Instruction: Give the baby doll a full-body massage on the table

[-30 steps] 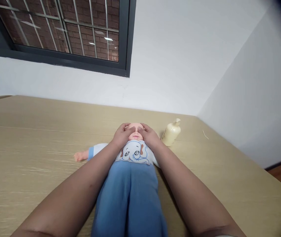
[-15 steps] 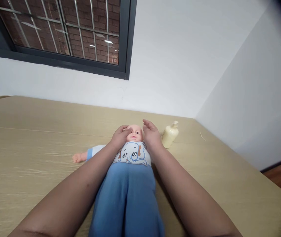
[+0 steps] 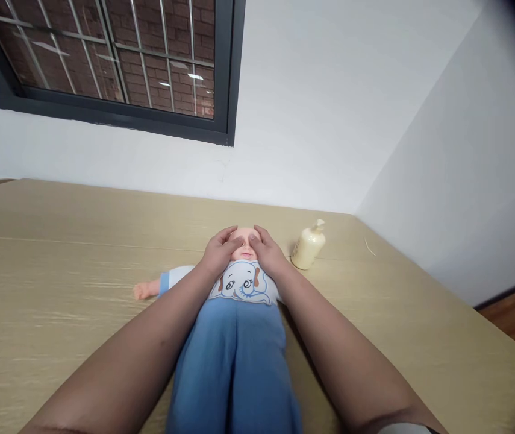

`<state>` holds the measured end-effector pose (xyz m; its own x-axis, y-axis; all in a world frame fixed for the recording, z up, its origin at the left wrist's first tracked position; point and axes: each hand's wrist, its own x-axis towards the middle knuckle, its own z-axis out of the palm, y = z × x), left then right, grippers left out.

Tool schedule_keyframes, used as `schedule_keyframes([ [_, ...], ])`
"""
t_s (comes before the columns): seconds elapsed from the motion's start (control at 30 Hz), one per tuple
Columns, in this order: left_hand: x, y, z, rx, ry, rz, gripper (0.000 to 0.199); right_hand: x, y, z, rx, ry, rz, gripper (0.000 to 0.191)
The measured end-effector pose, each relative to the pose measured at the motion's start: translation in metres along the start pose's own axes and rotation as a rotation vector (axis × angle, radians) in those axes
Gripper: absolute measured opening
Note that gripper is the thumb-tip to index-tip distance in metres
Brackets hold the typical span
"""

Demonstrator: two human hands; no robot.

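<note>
A baby doll (image 3: pixel 257 328) lies on its back on the table, dressed in blue trousers and a white top with an elephant face. Its head points away from me. My left hand (image 3: pixel 219 251) cups one side of the doll's head, the thumb lying over an eye. On the other side, my right hand (image 3: pixel 268 250) wraps the head in the same way, its thumb over the other eye. The doll's nose, mouth and forehead show between my hands. One doll arm sticks out to the left; the other is mostly hidden by my right forearm.
A cream pump bottle (image 3: pixel 309 246) stands upright just right of my right hand. Farther right lies a thin pale strip (image 3: pixel 370 247). The wooden table (image 3: pixel 58 241) meets a white wall (image 3: pixel 302 120) with a barred window (image 3: pixel 117 54) at the back left.
My right hand has closed in from beside the doll's head onto it, and its thumb now covers an eye. My left hand stays on the head. The view has shifted slightly.
</note>
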<state>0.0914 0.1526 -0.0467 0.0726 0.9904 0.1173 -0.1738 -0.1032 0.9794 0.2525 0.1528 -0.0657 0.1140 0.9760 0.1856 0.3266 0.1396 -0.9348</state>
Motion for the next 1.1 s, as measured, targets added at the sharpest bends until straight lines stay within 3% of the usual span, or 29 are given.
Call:
schedule_keyframes([
  [0.1, 0.001, 0.0, 0.0, 0.002, -0.009, -0.003, 0.056, 0.0, 0.003, 0.0, 0.053, -0.021, 0.031, 0.076],
  [0.4, 0.004, -0.001, 0.003, 0.0, -0.003, -0.06, 0.053, 0.003, 0.01, 0.004, 0.298, -0.029, 0.087, 0.06],
  [0.73, 0.013, -0.014, -0.004, -0.212, -0.068, -0.103, 0.05, -0.008, -0.002, -0.004, 0.544, -0.113, 0.156, 0.071],
  [1.1, 0.006, -0.005, 0.0, -0.054, -0.033, -0.022, 0.059, -0.001, 0.001, -0.002, 0.232, -0.017, 0.083, 0.064],
])
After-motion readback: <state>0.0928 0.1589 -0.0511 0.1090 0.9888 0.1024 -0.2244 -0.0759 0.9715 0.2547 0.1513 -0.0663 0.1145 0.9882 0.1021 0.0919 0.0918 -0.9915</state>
